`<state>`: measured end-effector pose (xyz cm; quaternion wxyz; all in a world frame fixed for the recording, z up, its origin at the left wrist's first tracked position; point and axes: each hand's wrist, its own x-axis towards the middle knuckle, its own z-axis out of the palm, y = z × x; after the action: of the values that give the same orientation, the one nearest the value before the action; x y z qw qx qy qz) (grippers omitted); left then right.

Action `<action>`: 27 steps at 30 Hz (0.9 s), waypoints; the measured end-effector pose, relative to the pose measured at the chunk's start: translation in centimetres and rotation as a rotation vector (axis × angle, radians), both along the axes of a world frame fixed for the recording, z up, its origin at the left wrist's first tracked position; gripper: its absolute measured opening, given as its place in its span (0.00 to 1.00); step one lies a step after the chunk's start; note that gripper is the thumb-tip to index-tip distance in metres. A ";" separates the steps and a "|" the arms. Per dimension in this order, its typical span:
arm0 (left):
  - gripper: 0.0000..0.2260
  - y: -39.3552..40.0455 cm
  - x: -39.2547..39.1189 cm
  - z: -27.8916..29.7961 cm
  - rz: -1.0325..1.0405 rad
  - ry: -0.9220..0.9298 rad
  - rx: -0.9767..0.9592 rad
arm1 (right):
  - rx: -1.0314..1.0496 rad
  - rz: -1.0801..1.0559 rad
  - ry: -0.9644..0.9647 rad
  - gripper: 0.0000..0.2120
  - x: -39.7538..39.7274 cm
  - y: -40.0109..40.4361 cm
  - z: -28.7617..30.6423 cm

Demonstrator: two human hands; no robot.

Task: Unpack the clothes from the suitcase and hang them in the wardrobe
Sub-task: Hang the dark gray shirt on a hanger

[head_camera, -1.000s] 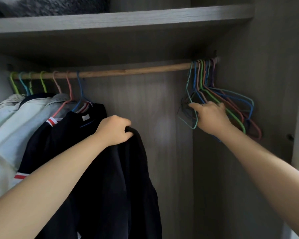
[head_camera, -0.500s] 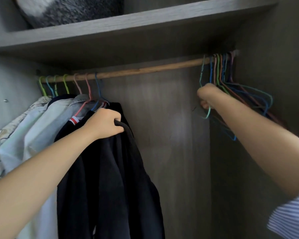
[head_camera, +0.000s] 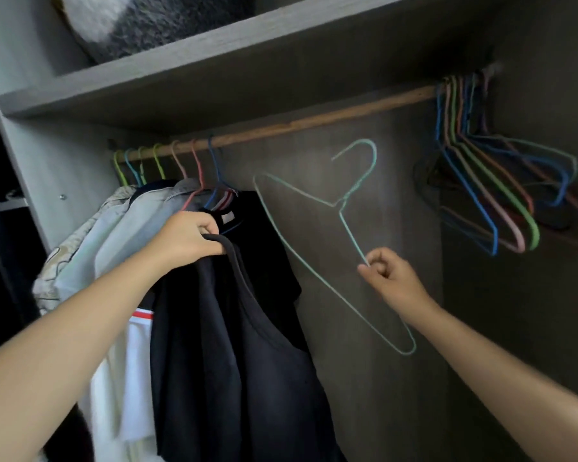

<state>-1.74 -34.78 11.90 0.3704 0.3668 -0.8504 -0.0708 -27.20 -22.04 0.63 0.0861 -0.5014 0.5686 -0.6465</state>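
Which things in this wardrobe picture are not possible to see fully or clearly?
- Head view, suitcase: not in frame at all.
- Fluffy grey item on the shelf: cut off by the top edge.
- Hung clothes: overlapped by the black garment and the left arm.
- Spare hangers: tangled in shadow, count unclear.

Inside of wardrobe in front of me, grey wood-grain back panel [head_camera: 364,295], dim. Right side wall [head_camera: 531,328] darker, in shadow. Grey shelf [head_camera: 214,61] overhead, tilted in my view, w/ a fuzzy grey-white bundle [head_camera: 141,25] on it. Brown wooden rail [head_camera: 314,123] under shelf, runs left to right wall. Left upright [head_camera: 30,168] pale, small screw [head_camera: 62,197] in it. Light comes from behind me.
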 end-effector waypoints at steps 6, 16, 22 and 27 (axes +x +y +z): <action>0.15 0.6 1.4 -0.5 0.028 0.019 0.036 | 0.321 0.338 -0.299 0.12 3.7 -2.5 0.1; 0.15 1.2 3.5 -1.5 0.147 0.023 0.001 | 0.162 0.539 -0.311 0.14 4.0 -3.2 3.8; 0.13 1.4 5.4 -1.8 0.188 0.029 0.025 | 0.330 0.667 0.145 0.15 1.1 -2.0 5.4; 0.12 2.6 5.7 -1.8 0.084 -0.105 0.108 | 0.374 0.829 0.191 0.29 0.2 -2.2 6.3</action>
<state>3.98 -32.13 10.11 0.3073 0.4248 -0.8476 -0.0817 -26.99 -24.25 6.97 0.3736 -0.7195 0.4321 -0.3949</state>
